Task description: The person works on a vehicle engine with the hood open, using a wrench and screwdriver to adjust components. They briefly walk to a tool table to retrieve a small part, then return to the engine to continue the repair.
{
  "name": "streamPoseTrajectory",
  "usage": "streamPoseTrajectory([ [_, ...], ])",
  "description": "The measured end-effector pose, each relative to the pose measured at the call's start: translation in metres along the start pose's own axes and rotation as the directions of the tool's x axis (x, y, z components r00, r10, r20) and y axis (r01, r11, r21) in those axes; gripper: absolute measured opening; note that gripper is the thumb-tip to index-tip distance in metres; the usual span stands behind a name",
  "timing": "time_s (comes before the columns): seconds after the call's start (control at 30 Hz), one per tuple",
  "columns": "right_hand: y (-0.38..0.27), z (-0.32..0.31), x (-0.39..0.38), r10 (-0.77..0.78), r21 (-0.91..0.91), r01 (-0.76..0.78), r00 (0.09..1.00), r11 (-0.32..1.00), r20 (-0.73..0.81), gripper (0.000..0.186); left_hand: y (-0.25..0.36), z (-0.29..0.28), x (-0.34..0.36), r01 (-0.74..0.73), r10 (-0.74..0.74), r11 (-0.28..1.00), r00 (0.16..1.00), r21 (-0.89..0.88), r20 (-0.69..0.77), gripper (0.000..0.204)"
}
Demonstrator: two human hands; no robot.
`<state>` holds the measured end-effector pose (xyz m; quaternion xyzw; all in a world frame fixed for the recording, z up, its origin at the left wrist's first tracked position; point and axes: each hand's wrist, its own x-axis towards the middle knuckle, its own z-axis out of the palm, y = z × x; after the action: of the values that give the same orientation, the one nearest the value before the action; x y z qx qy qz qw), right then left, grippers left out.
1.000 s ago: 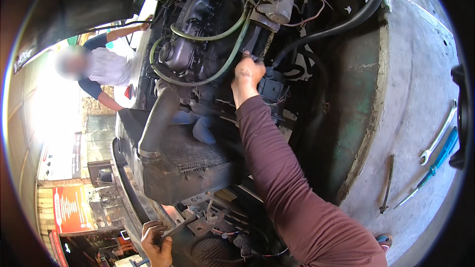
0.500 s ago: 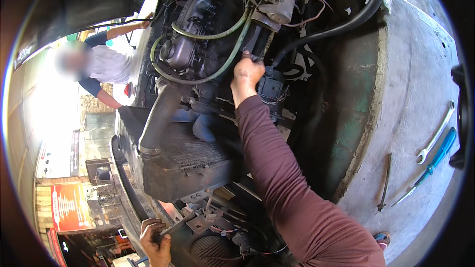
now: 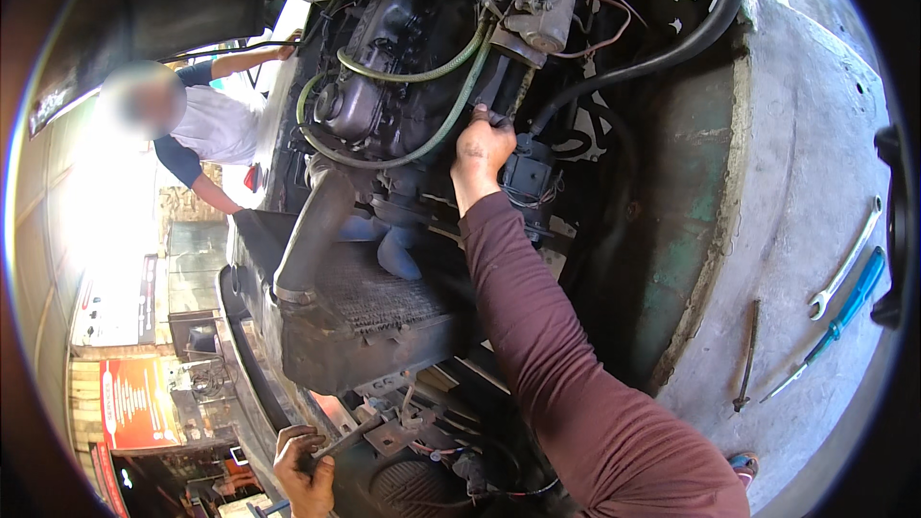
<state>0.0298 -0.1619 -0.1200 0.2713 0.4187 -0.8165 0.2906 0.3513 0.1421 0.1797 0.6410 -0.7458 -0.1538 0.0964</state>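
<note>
Right hand closed at the lower end of a slanting dark part

The dark, smooth, elongated engine part point(image 3: 496, 80) sits directly below a grey cast-metal housing point(image 3: 545, 24), just right of a translucent green braided hose point(image 3: 459, 107). Its long axis runs steeply, the upper end toward the housing, the lower end tipped slightly left into the person's right hand point(image 3: 483, 149). That arm, in a maroon sleeve point(image 3: 537, 302), reaches up from the lower right, back of the hand facing the camera, thumb uppermost. The fingers are curled inward with their tips hidden, so I cannot tell whether they pinch the part or only touch it. Low in view, the left hand point(image 3: 305, 480) is half curled, thumb raised, beside a flat grey metal bar point(image 3: 347, 436); whether it grips the bar cannot be told
</note>
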Motion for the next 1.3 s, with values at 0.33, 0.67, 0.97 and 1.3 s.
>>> streamPoseTrajectory([
  [0.33,-0.004,-0.015,-0.041,0.028,-0.023,-0.025,0.992,0.999,0.126,0.016,-0.021,-0.01,-0.008,0.012,-0.011,0.997,1.0,-0.07,0.016,0.037],
  [0.67,0.001,-0.016,-0.029,-0.019,-0.033,0.02,0.999,0.999,0.044,0.013,-0.017,-0.012,-0.009,0.068,-0.068,0.998,0.997,-0.007,0.041,0.034],
  [0.97,-0.002,-0.018,-0.028,0.069,0.11,-0.081,0.992,0.991,0.109,0.008,-0.017,-0.014,-0.011,-0.036,0.037,0.996,0.999,-0.084,0.002,0.032],
  [1.3,-0.004,-0.026,-0.042,0.028,-0.076,-0.015,0.985,0.997,0.172,0.016,-0.024,-0.014,-0.008,-0.095,0.035,0.912,0.987,-0.4,-0.155,0.038],
])
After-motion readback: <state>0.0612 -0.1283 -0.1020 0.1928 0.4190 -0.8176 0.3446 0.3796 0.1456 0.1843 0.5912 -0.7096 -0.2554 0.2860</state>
